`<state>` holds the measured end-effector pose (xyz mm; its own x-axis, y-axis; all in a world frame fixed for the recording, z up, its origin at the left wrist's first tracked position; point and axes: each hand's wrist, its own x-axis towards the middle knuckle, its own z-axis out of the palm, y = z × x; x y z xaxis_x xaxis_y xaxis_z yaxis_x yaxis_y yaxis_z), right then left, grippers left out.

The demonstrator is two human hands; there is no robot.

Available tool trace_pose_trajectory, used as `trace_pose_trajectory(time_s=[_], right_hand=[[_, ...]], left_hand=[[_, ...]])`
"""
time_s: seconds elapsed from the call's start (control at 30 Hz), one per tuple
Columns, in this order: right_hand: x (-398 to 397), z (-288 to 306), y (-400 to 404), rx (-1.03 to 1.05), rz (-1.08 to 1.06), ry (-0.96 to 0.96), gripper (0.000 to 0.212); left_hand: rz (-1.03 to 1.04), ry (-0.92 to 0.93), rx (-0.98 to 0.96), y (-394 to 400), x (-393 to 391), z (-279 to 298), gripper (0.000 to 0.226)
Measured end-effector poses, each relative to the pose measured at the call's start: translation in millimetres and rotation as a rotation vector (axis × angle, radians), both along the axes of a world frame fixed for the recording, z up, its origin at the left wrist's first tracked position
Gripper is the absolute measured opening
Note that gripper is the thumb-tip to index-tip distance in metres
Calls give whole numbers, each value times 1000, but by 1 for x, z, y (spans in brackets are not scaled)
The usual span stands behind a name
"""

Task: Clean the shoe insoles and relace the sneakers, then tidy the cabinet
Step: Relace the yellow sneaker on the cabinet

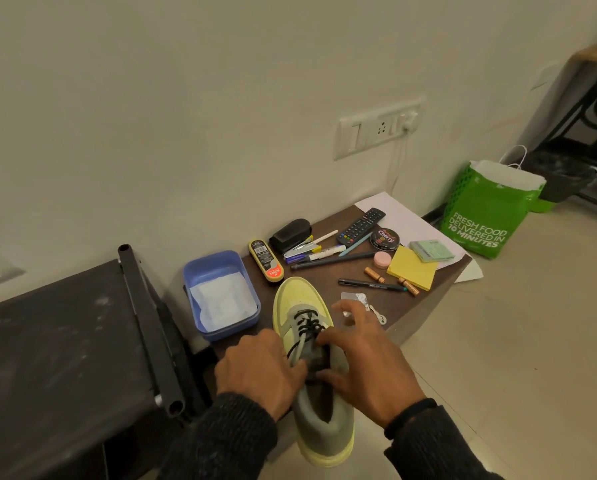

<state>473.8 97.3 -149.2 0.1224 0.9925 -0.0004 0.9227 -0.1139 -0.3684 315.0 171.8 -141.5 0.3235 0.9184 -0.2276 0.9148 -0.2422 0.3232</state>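
A yellow-and-grey sneaker (304, 299) with a black lace (309, 325) lies toe-away on the dark brown cabinet top (325, 275), its heel hanging over the front edge. My left hand (259, 372) grips the sneaker's left side by the tongue, fingers curled at the lace. On the right side of the opening rests my right hand (363, 362), its thumb and forefinger pinching the tongue or lace while the other fingers spread. The insole is hidden.
A blue tub (221, 292) with a white cloth stands left of the shoe. Behind lie a Kiwi polish sponge (266, 259), black brush (290, 233), pens, remote (361, 226), Cherry tin (384, 239), yellow notes (413, 271), batteries. Black chair frame (151, 327) left; green bag (487, 213) on floor right.
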Motion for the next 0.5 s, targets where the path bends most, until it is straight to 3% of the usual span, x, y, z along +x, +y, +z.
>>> trace_pose_trajectory(time_s=[0.17,0.33,0.5], right_hand=[[-20,2,7,-82,-28,-182,29],[-38,-9,17,-146,-206,-209,24],[-39,-14,22,-130,-208,-179,23]], left_hand=[[23,20,-68,1,4,-3,55],[77,-30,-98,1,7,-4,56],[109,-160,-187,4,4,-4,69]])
